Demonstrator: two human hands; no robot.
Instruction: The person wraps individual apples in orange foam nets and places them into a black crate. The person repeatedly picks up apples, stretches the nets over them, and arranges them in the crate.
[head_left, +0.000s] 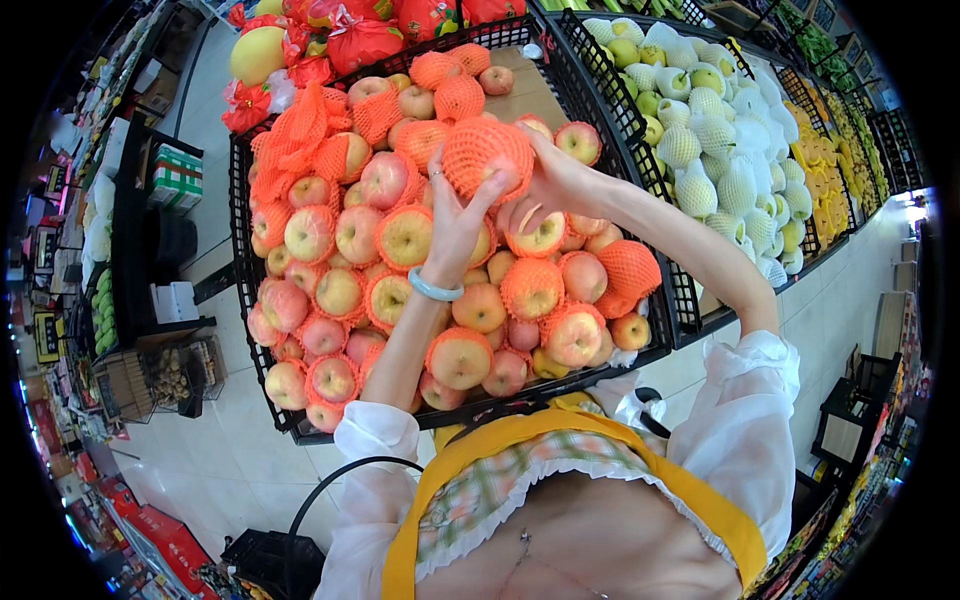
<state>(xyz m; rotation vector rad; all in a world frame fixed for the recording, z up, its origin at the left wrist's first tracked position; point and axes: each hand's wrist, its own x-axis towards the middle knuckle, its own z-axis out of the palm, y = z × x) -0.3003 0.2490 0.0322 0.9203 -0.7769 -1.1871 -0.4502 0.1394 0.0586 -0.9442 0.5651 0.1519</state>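
An apple in an orange foam net (484, 154) is held up between both hands, above the heap of apples. My left hand (461, 210) grips it from the left and below, with the thumb across its lower front; a pale bangle circles that wrist. My right hand (551, 180) is at its right side, fingers curled and partly hidden behind it. Beneath lie many red-yellow apples (480, 307), a good part of them in orange foam nets. Several loose, crumpled orange nets (300, 142) are piled at the upper left of the heap.
A black plastic crate (244, 300) encloses the apples, with cardboard (529, 86) showing at its upper right. To the right, another crate holds pears in white foam nets (697, 191). Red bags (360, 45) and a yellow melon (257, 56) lie beyond the far edge. Tiled floor lies on both sides.
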